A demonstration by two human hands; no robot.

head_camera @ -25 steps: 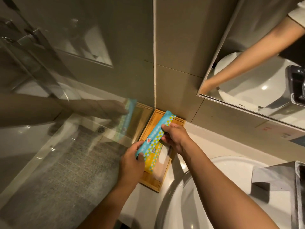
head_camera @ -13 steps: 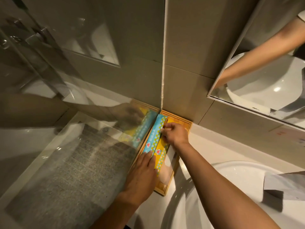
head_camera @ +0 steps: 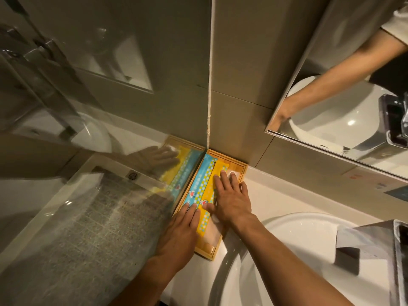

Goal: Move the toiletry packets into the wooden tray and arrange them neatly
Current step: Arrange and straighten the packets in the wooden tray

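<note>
The wooden tray (head_camera: 242, 168) sits in the corner of the white counter, against the glass panel and the tiled wall. A long blue packet (head_camera: 199, 183) lies flat along the tray's left side. A yellow packet (head_camera: 209, 196) lies beside it, and a clear packet (head_camera: 212, 234) lies on the right. My left hand (head_camera: 180, 230) rests flat on the near ends of the blue and yellow packets. My right hand (head_camera: 229, 196) lies flat, fingers spread, over the yellow and clear packets.
The glass shower panel (head_camera: 88, 206) stands directly left of the tray and mirrors it. A white basin (head_camera: 298, 250) lies right of the tray, close to its near corner. A mirror (head_camera: 344, 89) hangs on the wall at upper right. A tissue box (head_camera: 375, 246) stands at far right.
The blue packet, held above the tray by both hands a second ago, now lies flat in it. Both hands have opened and press flat on the packets.
</note>
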